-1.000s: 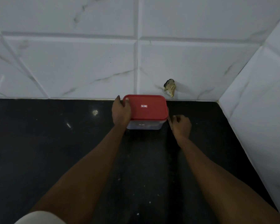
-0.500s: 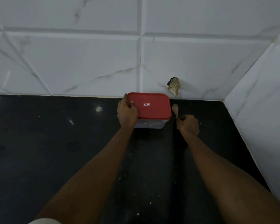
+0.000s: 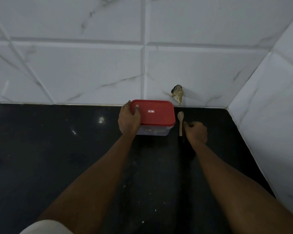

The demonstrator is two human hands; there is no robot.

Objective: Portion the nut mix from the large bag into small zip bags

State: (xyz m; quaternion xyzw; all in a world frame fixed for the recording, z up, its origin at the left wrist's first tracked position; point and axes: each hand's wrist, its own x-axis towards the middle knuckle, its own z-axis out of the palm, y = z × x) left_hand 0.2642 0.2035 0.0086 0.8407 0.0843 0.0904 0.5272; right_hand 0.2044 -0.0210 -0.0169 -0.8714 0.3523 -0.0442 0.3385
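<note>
Both bare forearms reach forward, drawing slightly together. The left hand [image 3: 129, 121] grips the left end of a red-lidded box [image 3: 156, 114], thumb flat on the lid and fingers round its far corner. The right hand [image 3: 195, 132] is curled, knuckles up, just beside a spoon [image 3: 180, 120]. It is unclear whether its fingers pinch the handle.

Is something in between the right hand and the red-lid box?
Yes. A wooden spoon lies on the counter between the right hand and the box, close by the hand. The left hand holds the box.

Black countertop [image 3: 57, 157], white marbled tiles [image 3: 74, 73], wall hole [image 3: 177, 94]
</note>
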